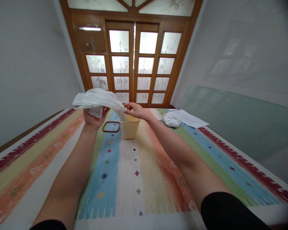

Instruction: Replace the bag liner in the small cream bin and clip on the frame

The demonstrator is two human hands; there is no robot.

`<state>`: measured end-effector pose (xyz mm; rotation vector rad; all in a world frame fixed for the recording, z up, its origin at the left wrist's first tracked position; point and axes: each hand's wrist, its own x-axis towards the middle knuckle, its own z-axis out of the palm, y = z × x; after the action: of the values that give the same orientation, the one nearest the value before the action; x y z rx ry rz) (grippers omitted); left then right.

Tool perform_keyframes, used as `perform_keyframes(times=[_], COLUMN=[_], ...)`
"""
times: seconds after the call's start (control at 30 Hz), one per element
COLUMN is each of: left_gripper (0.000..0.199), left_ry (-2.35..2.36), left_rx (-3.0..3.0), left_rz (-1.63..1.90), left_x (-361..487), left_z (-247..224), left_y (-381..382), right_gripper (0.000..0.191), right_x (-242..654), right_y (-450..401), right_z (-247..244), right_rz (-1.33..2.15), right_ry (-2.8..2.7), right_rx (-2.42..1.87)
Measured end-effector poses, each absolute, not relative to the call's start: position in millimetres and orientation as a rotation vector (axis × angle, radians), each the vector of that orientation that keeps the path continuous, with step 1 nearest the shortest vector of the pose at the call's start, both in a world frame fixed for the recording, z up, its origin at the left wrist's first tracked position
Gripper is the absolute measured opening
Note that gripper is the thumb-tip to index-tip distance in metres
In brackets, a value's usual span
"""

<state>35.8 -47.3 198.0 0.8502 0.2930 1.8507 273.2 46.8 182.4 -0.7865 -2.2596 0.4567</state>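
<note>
My left hand (94, 119) is closed around a bunched white plastic bag (98, 98), raised above the table on the left. From there the bag stretches right and slopes down into a small yellow bin (130, 128). My right hand (135, 111) is over the bin, its thumb and fingers curled at the bag's lower end; the exact grip is partly hidden. The bin stands upright. Beside it on the left lies a brown rounded-square ring (111, 126), flat on the cloth.
A striped tablecloth (129, 172) covers the table. On the right lie a crumpled white bundle (172, 119) and printed paper sheets (190, 118). A glass panel (220, 118) leans along the right wall. Wooden doors (134, 60) with glass panes stand beyond the table.
</note>
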Motion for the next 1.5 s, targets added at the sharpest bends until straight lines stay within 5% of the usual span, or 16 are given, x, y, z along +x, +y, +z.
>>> perform_keyframes(times=[0.5,0.73,0.97,1.2,1.5], left_gripper=[0.02,0.026,0.031,0.041,0.038], left_ry=[0.757,0.869,0.714,1.006,1.052], left_rx=[1.01,1.029,1.18,1.213,1.245], left_rz=[1.662,1.629,1.577,1.538,1.547], left_x=[50.0,61.7,65.4,61.1,67.9], left_z=[171.2,159.5,154.7,146.8,142.7], left_y=[-24.1,-19.9,-14.5,-9.2,-8.9], right_gripper=[0.018,0.044,0.021,0.031,0.038], right_x=[268.9,270.1,251.6,243.1,243.8], right_y=[50.3,43.7,41.4,60.0,60.4], right_z=[178.9,193.9,185.4,173.3,184.3], right_rz=[0.035,0.226,0.06,0.2,0.219], right_ry=[-2.586,-2.584,-2.417,-2.818,-2.622], right_rx=[-1.269,-1.11,-1.083,-1.19,-1.024])
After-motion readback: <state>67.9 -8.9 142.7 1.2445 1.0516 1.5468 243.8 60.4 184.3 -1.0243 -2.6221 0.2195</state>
